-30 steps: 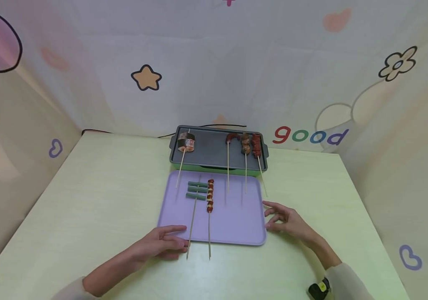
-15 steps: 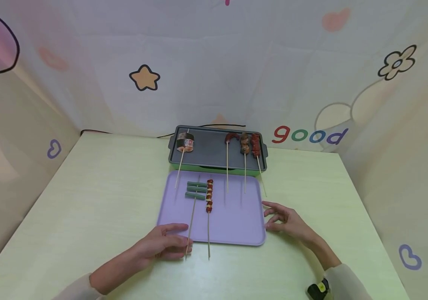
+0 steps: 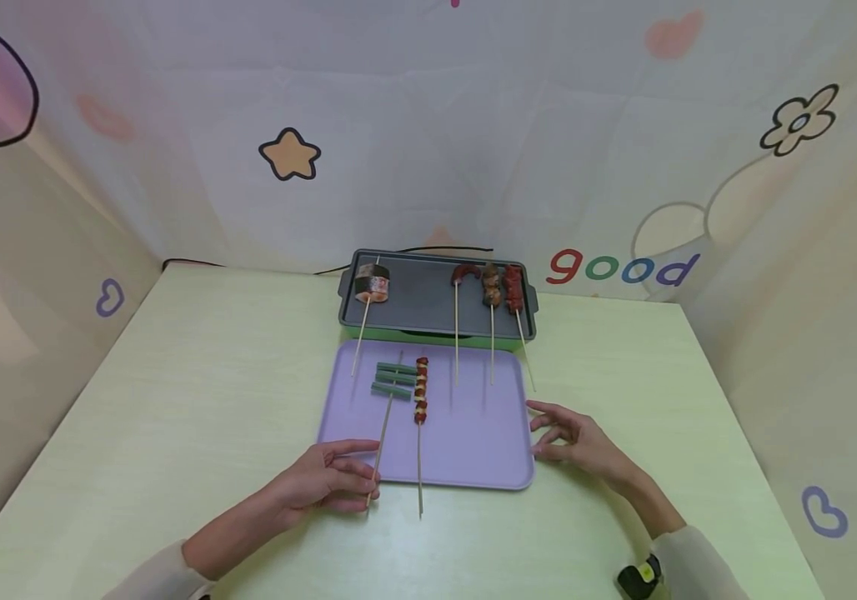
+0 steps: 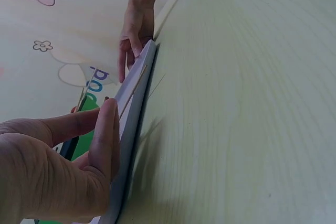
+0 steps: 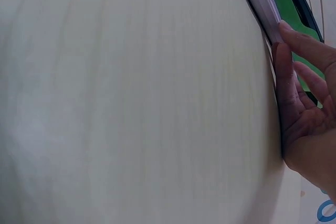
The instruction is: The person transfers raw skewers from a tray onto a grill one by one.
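My left hand (image 3: 334,479) pinches the lower stick of a skewer with several green stalk-like pieces (image 3: 393,379), at the front left of a lilac tray (image 3: 473,454). The green pieces lie over the tray, touching or nearly touching a skewer of small red and pale pieces (image 3: 421,390). That second skewer's stick reaches past the tray's front rim. In the left wrist view, the pinching thumb and fingers hide the stick's held part. My right hand (image 3: 578,442) touches the tray's right rim with thumb and forefinger spread apart, the other fingers loosely bent.
Behind the tray stands a green grill with a dark plate (image 3: 421,292). On it lie a dark-banded roll skewer (image 3: 373,285) at left, and a curled red skewer (image 3: 466,275), a brown meat skewer (image 3: 492,285) and a red meat skewer (image 3: 513,289) at right. Their sticks overhang forward.
My left hand has come onto the green skewer's stick and now pinches it, its lower end shifted slightly left. The right hand stays at the tray's rim.
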`<state>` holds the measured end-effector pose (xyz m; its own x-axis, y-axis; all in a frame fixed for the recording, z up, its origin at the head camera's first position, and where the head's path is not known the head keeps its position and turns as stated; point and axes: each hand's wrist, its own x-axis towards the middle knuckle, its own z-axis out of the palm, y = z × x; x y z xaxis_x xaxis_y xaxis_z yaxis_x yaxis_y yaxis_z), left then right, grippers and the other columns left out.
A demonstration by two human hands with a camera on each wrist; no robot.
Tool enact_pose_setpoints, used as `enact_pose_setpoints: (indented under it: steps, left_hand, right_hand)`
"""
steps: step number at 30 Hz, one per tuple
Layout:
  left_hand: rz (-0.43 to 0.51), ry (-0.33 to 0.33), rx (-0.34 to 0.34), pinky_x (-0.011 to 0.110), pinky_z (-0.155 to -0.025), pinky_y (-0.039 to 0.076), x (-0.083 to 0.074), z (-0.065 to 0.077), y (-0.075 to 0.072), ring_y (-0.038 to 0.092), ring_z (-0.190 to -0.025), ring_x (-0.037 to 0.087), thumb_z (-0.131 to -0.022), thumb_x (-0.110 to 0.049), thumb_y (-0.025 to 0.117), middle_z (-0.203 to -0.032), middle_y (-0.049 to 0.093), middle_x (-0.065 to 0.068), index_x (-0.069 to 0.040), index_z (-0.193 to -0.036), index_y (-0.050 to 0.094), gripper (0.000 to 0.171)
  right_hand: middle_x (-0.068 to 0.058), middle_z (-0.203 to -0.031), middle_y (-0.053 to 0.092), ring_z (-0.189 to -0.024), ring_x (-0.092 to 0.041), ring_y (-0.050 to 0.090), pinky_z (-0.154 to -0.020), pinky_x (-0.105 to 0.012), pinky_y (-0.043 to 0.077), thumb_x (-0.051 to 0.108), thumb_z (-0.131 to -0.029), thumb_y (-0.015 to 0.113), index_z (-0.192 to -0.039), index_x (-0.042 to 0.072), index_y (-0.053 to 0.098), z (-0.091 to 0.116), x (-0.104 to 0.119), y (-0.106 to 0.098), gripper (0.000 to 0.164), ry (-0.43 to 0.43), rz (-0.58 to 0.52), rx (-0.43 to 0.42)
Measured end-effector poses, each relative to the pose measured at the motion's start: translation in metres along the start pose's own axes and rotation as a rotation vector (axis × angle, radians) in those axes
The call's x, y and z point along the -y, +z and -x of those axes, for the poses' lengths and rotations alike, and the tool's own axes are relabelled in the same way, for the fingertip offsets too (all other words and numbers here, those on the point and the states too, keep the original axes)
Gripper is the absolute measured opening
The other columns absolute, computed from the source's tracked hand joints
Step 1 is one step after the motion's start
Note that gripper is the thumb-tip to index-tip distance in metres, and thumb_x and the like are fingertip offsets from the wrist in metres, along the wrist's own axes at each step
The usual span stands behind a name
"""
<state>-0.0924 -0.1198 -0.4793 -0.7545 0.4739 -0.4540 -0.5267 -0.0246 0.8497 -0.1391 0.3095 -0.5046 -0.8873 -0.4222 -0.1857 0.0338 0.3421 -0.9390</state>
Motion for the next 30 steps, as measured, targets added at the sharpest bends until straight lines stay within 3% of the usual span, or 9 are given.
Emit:
enact_pose_setpoints:
  steps: [6, 14, 22, 30]
  left_hand:
    - [-0.028, 0.005, 0.012, 0.037, -0.083, 0.063, -0.001, 0.004, -0.003, 0.075, -0.092, 0.016, -0.089, 0.002, 0.072, -0.097, 0.073, -0.002, 0.003, -0.153, 0.04, 0.071]
    - [-0.046, 0.016, 0.076, 0.034, -0.081, 0.063, -0.006, 0.015, -0.006, 0.075, -0.092, 0.016, -0.09, -0.001, 0.073, -0.102, 0.071, 0.0, 0.003, -0.153, 0.039, 0.072]
    - [-0.098, 0.045, 0.121, 0.037, -0.08, 0.064, -0.012, 0.024, -0.006, 0.075, -0.092, 0.017, -0.09, -0.005, 0.075, -0.101, 0.07, -0.002, 0.002, -0.153, 0.041, 0.072]
    - [-0.141, 0.075, 0.128, 0.041, -0.082, 0.063, -0.027, 0.026, -0.008, 0.076, -0.092, 0.018, -0.09, -0.006, 0.074, -0.102, 0.067, -0.001, 0.0, -0.152, 0.044, 0.069]
  right_hand:
    - [-0.022, -0.127, 0.06, -0.092, -0.004, 0.068, -0.075, -0.018, 0.054, 0.005, -0.09, 0.076, -0.153, -0.003, 0.04, -0.001, 0.0, 0.0, 0.074, -0.001, -0.001, 0.0]
    - [-0.005, -0.12, 0.064, -0.091, -0.004, 0.068, -0.076, -0.017, 0.054, 0.003, -0.089, 0.076, -0.152, -0.006, 0.04, 0.0, 0.0, 0.0, 0.073, -0.029, -0.005, -0.007]
    - [-0.017, -0.124, 0.062, -0.092, -0.005, 0.068, -0.078, -0.017, 0.054, 0.004, -0.09, 0.076, -0.153, -0.004, 0.04, 0.0, 0.0, 0.0, 0.073, -0.006, 0.0, -0.007]
    - [-0.005, -0.12, 0.065, -0.091, -0.005, 0.068, -0.077, -0.017, 0.054, 0.004, -0.09, 0.076, -0.152, -0.006, 0.04, 0.0, -0.002, 0.0, 0.073, -0.016, 0.001, -0.005]
